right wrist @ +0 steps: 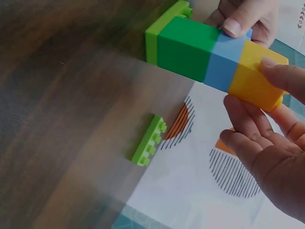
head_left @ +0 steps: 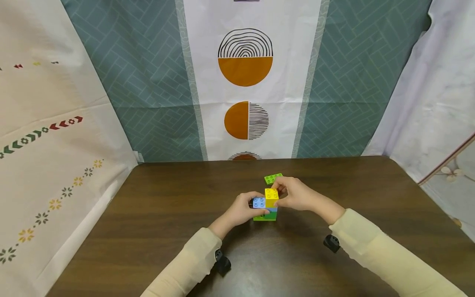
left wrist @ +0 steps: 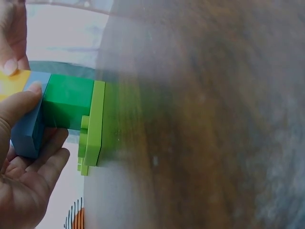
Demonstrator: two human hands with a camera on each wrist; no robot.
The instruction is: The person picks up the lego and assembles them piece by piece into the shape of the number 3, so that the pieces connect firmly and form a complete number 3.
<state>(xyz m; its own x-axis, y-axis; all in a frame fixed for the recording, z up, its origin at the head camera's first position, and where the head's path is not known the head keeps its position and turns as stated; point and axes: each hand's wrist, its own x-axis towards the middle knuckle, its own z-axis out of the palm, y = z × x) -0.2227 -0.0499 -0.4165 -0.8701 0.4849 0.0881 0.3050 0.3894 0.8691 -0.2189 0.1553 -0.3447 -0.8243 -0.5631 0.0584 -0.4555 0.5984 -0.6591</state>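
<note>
A small stack of toy building bricks stands on the brown table. At its bottom is a lime green plate (head_left: pixel 259 219), with a darker green brick (right wrist: pixel 186 49) on one end. Across that brick lies a light blue brick (head_left: pixel 259 202), its studded half overhanging the plate towards the left. My left hand (head_left: pixel 240 210) pinches the blue brick between thumb and fingers. On the blue brick's right end sits a yellow brick (head_left: pixel 271 196). With thumb and fingertips my right hand (head_left: pixel 295 194) grips the yellow brick from the right; no gap shows beneath it.
Just behind the stack, a second lime green studded plate (head_left: pixel 273 178) lies on the table (head_left: pixel 178 194). A patterned cloth (head_left: pixel 163 82) hangs along the table's back edge. Pale cloths hang at both sides. Each sleeve carries a small black wrist camera (head_left: pixel 332 243).
</note>
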